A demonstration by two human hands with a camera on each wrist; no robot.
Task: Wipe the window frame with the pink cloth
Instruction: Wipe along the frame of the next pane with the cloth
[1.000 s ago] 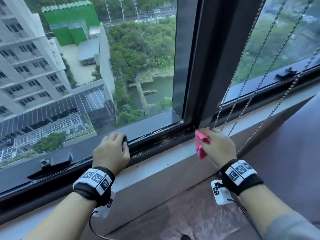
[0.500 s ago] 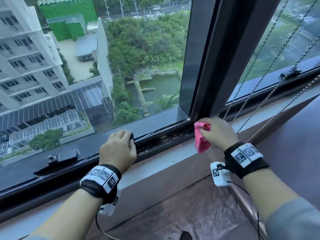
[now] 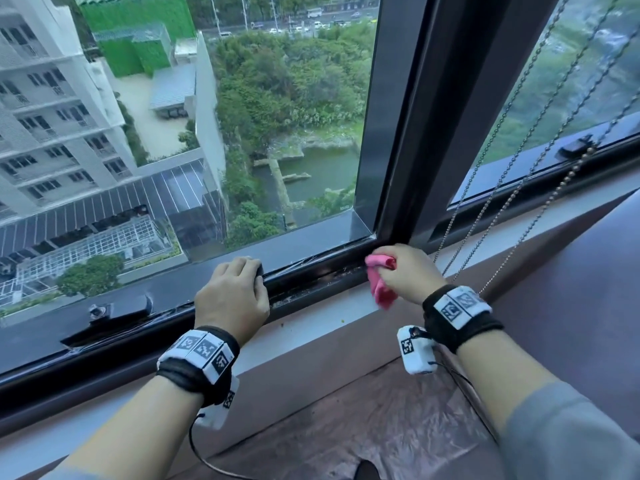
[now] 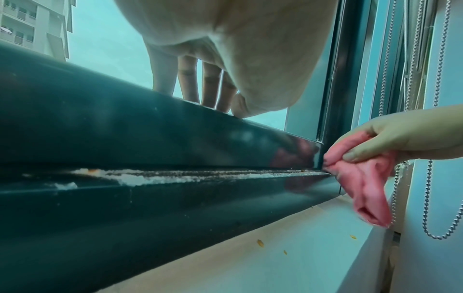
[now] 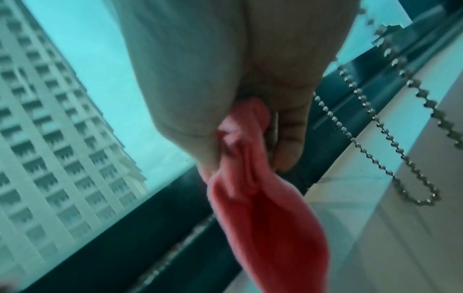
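1. My left hand (image 3: pixel 231 299) hooks its fingers over the bottom rail of the window frame (image 3: pixel 313 271).
2. My right hand (image 3: pixel 408 275) pinches the bunched pink cloth (image 3: pixel 381 289), pressed into the frame's track at the corner.

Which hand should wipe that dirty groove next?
Right. The right hand pinches the pink cloth at the end of the dirty groove. The left hand grips the window frame, with no cloth.

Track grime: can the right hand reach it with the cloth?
Probably yes: right hand holds the pink cloth at the track's end; left hand grips the rail above, leaving the grime uncovered.
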